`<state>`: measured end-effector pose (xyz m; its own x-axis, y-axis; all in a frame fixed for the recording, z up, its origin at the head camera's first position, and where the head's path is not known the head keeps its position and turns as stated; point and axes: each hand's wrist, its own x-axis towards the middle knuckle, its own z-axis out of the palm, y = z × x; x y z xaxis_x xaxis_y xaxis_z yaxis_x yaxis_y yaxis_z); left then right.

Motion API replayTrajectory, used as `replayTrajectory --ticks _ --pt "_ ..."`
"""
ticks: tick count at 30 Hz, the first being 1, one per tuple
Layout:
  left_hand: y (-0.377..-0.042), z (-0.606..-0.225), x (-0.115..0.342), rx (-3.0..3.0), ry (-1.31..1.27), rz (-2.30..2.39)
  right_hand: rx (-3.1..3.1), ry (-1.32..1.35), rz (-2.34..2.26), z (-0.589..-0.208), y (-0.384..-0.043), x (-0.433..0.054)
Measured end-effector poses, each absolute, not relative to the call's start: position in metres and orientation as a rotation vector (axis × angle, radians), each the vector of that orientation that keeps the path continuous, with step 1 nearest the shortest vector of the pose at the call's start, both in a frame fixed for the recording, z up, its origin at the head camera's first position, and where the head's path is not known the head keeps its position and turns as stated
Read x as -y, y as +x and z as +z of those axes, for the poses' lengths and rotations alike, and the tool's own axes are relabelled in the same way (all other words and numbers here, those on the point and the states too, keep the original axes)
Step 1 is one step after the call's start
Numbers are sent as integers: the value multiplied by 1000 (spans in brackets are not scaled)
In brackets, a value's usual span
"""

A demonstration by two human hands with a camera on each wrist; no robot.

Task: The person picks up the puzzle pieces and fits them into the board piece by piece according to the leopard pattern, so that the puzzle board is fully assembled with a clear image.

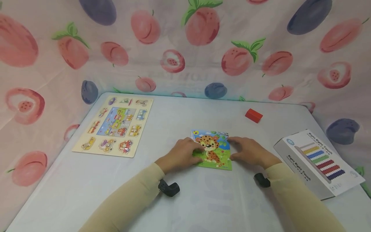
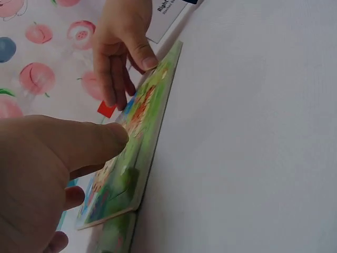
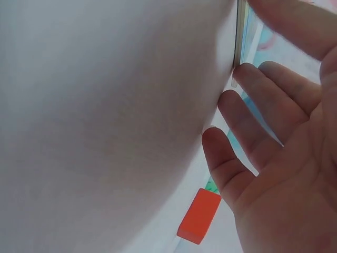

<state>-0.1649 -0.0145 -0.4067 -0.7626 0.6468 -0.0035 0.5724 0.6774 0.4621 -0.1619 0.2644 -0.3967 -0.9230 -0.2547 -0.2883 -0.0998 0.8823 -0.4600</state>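
A leopard picture puzzle (image 1: 215,151), printed in green and blue, lies on the table between both hands. My left hand (image 1: 182,154) is at its left side, with the index finger and thumb reaching over the picture. In the left wrist view the left thumb (image 2: 113,138) lies over the puzzle board (image 2: 149,129), and another green-printed part (image 2: 118,232) shows past the board's near edge. My right hand (image 1: 249,150) is at the right side, thumb and fingers spread. Its fairly straight fingers (image 3: 247,126) have their tips by the board's edge (image 3: 240,39).
A wooden vehicle puzzle board (image 1: 142,124) lies at the left. A red block (image 1: 254,115) sits toward the back right. At the right, beside the right forearm, stands a white box (image 1: 318,161) with coloured strips pictured on it. Fruit-printed cloth (image 1: 185,80) hangs behind the table.
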Motion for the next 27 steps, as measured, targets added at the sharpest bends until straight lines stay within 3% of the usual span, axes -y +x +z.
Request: replayTrajectory --ticks 27 --pt "-164 -411 76 -2765 870 653 -2682 -277 -561 -391 -165 -257"
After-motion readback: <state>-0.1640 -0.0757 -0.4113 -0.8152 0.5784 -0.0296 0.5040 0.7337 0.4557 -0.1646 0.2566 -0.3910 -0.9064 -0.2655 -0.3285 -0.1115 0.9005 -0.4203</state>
